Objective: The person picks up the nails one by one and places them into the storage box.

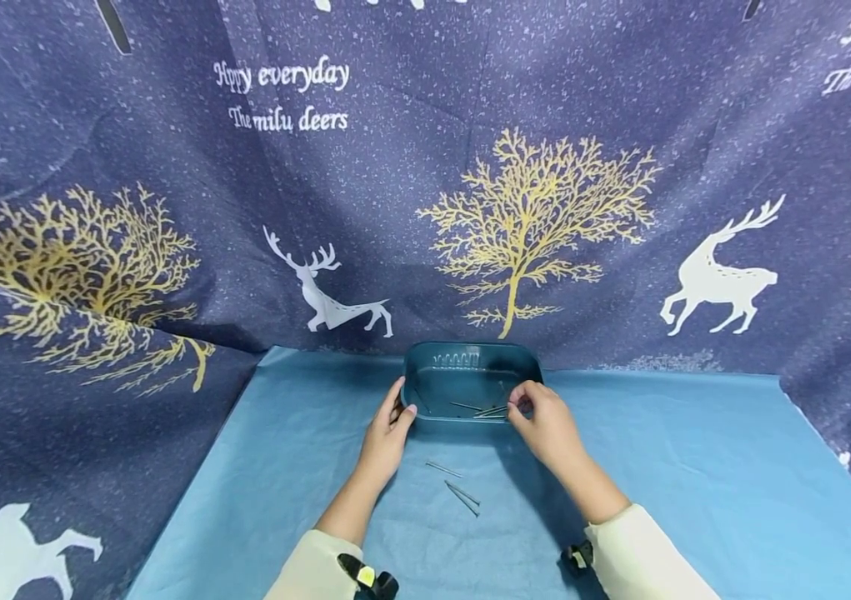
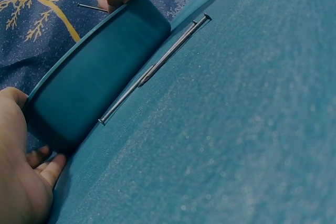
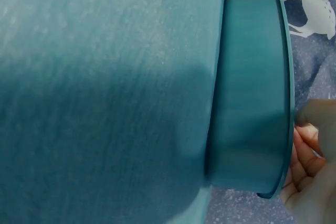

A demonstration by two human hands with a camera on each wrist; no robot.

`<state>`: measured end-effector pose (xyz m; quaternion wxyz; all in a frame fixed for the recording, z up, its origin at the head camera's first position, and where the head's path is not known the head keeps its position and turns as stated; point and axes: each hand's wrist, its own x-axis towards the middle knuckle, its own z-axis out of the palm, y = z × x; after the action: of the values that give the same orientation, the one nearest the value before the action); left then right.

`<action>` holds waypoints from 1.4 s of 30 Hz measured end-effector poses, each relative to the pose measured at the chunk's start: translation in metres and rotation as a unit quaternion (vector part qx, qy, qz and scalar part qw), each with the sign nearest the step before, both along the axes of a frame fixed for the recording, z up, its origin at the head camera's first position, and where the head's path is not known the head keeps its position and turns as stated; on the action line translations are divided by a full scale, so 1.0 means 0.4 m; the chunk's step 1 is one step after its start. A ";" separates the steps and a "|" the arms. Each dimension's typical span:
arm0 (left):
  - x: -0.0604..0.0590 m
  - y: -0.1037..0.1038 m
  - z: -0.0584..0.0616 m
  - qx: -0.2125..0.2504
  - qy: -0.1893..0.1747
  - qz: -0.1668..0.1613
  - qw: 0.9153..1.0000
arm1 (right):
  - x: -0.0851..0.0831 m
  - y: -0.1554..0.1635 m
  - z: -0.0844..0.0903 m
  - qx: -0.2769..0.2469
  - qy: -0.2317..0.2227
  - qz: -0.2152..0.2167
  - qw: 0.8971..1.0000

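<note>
A dark teal plastic tray (image 1: 463, 385) stands at the back of the table. My left hand (image 1: 386, 440) grips its left end, thumb at the front corner and fingers along the side. At the tray's right front, my right hand (image 1: 549, 423) has thumb and forefinger bent together over the rim. A nail (image 2: 89, 7) juts out from those fingers in the left wrist view. Several loose nails (image 1: 487, 412) lie inside the tray near its front wall. More nails (image 1: 463, 497) rest on the cloth in front of it.
Light blue cloth (image 1: 688, 467) covers the table. Right behind the tray hangs a dark blue curtain (image 1: 410, 208) printed with deer and golden trees; it also runs down along the left side. Both forearms reach in from the front, each with a dark strap at the wrist.
</note>
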<state>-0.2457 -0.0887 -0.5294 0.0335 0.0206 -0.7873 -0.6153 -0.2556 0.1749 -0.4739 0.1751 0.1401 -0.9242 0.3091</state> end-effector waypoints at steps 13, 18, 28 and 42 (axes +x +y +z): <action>0.000 0.000 0.001 -0.007 -0.002 0.001 1.000 | 0.003 0.000 -0.004 -0.012 -0.012 -0.010 1.000; -0.003 0.000 0.000 -0.006 -0.002 0.000 1.000 | 0.006 0.000 -0.005 -0.011 -0.011 -0.014 1.000; -0.002 -0.001 0.001 -0.003 -0.009 -0.003 1.000 | 0.018 0.000 -0.003 -0.012 0.020 0.000 1.000; -0.001 0.000 0.003 0.005 -0.002 -0.006 1.000 | 0.046 -0.002 0.005 -0.005 0.049 0.032 0.998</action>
<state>-0.2460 -0.0888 -0.5283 0.0283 0.0173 -0.7843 -0.6195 -0.2370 0.1742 -0.4719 0.2108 0.1832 -0.9080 0.3124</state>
